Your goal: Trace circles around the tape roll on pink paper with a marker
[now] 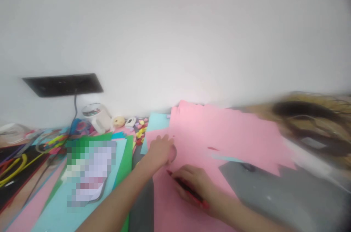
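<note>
A large pink paper sheet [189, 202] lies in front of me, with more pink paper [230, 126] behind it. My left hand [161, 148] rests on the pink paper, fingers stretched forward and pressing down. Beside its fingers is a small round pinkish-brown piece [172, 154]; blur hides whether the hand grips it. Closed around a red and black pen [189, 190], my right hand [199, 180] is just to the right and nearer to me. The pen's tip points up-left, close to the round piece. A small red mark or object [213, 148] shows on the pink paper.
At left, a pixelated phone [95, 173] lies on light blue and green sheets [124, 173]. Behind are a white mug [97, 116] and small colourful pieces [141, 129]. A cable [75, 105] hangs from a black wall panel [64, 85]. Blurred dark items [309, 126] lie right.
</note>
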{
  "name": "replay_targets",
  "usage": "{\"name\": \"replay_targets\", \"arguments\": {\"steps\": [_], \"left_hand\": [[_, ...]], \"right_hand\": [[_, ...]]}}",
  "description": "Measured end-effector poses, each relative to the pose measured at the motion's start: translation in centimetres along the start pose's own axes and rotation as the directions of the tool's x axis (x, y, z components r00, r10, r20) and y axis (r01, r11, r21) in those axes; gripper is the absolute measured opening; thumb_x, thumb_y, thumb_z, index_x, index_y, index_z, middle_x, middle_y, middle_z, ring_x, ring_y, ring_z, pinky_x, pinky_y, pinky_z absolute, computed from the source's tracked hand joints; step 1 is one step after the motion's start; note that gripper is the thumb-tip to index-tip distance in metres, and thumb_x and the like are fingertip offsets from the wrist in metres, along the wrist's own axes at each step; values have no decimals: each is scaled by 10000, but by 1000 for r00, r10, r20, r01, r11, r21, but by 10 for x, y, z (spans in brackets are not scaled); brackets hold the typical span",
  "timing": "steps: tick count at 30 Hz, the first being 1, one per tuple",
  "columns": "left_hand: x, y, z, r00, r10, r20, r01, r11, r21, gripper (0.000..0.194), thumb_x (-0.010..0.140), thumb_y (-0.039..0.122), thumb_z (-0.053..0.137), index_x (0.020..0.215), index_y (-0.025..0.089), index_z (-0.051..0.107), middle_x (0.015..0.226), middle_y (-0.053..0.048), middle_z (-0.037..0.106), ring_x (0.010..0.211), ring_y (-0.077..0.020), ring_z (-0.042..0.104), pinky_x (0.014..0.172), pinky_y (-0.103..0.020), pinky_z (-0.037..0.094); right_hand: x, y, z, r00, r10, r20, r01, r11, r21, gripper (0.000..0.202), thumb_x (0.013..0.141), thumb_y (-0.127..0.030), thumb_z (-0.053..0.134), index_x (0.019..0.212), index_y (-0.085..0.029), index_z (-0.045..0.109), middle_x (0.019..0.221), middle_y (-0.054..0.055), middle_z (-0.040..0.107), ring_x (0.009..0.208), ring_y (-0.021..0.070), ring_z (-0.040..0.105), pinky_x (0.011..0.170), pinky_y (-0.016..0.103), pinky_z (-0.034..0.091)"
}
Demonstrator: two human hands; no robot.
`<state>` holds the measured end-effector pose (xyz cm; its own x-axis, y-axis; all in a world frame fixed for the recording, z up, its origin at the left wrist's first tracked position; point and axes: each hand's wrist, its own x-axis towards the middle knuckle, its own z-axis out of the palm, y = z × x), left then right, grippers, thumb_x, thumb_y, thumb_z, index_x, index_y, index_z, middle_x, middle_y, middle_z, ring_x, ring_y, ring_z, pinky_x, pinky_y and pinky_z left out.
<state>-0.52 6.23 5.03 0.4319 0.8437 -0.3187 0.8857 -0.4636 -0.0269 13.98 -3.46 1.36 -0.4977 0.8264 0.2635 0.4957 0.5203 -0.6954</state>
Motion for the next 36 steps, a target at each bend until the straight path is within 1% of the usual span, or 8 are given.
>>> {"name": "replay_targets", "arguments": {"steps": [2, 5, 9, 14, 21, 25, 30, 36], "left_hand": [[0, 1, -1, 1000, -5, 9, 5, 1000, 0, 656, 551, 189, 738, 1155, 234, 488, 1145, -84, 519, 1064, -296, 489, 771, -354, 458], [0, 1, 0, 1000, -10, 6, 10, 1000, -2, 660, 555, 195, 740, 1161, 248, 484, 1154, -80, 516, 1072, -293, 485, 759, -343, 458], [0, 0, 1, 1000, -17, 3, 17, 1000, -7, 686, 538, 191, 757, 1163, 248, 480, 1159, -78, 512, 1076, -290, 480, 759, -340, 454], [0, 1, -1, 1000, -16, 10, 16, 1000, -16, 751, 481, 205, 806, 1157, 237, 481, 1148, -76, 516, 1067, -295, 486, 753, -342, 455], [1, -1, 3, 1000, -6, 1, 6, 1000, -19, 726, 512, 245, 796, 1163, 247, 476, 1138, -73, 515, 1060, -290, 488, 749, -337, 454], [3, -3, 8, 1000, 12, -18, -12, 1000, -6, 666, 572, 225, 740, 1178, 254, 467, 1147, -78, 510, 1072, -291, 479, 770, -349, 447], [6, -3, 11, 999, 15, -39, -15, 1000, 14, 715, 548, 192, 718, 1206, 253, 443, 1149, -89, 509, 1041, -297, 498, 753, -360, 455], [10, -3, 12, 1000, 12, -28, -11, 999, 36, 756, 536, 243, 765, 1219, 237, 440, 1151, -98, 507, 1038, -303, 500, 760, -367, 461]], "right_hand": [[1, -3, -3, 992, -25, 121, 38, 994, -107, 442, 653, -113, 528, 1091, -157, 574, 957, 103, 656, 825, 214, 615, 680, 292, 467], [5, -6, -5, 953, 57, 297, 21, 967, -254, 678, 512, -103, 582, 1186, -126, 512, 1092, 140, 612, 939, 296, 570, 704, 355, 458], [12, -7, -2, 918, 133, 374, -11, 950, -311, 746, 463, -96, 579, 1204, -132, 504, 1172, 138, 574, 993, 320, 531, 713, 381, 445], [17, -4, 1, 913, 128, 388, 2, 948, -317, 762, 447, -92, 515, 1208, -132, 504, 1202, 141, 553, 1012, 322, 513, 716, 393, 434], [12, -7, -7, 905, 165, 391, -32, 945, -325, 774, 426, -68, 459, 1194, -147, 505, 1170, 135, 561, 990, 303, 514, 744, 385, 423], [4, 5, -11, 928, 124, 351, -15, 955, -297, 715, 464, -89, 483, 1175, -162, 504, 1127, 125, 567, 971, 291, 518, 770, 376, 410], [-3, 21, -15, 955, 82, 285, -2, 963, -269, 686, 498, -121, 502, 1182, -163, 486, 1100, 125, 573, 950, 289, 522, 768, 370, 406], [1, 6, -11, 933, 108, 344, -6, 959, -282, 777, 434, -54, 482, 1207, -127, 475, 1092, 135, 582, 941, 291, 528, 762, 379, 419]]}}
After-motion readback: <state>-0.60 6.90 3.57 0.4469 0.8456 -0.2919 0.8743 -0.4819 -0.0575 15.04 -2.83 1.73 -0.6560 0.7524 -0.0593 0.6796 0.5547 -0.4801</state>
